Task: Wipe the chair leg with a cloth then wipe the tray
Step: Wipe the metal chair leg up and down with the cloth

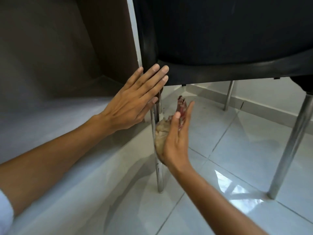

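The black chair seat ran off the top and right edges. The top of the chair leg lay hidden behind the left hand, and its middle behind the cloth — itself largely covered by the right hand, so its full shape could not be told. Both forearms ran out of frame — the white sleeve too.

No text can be read here
The black chair seat in the upper right, the chair leg in the middle and the cloth on it show no letters, numbers, brand or sign
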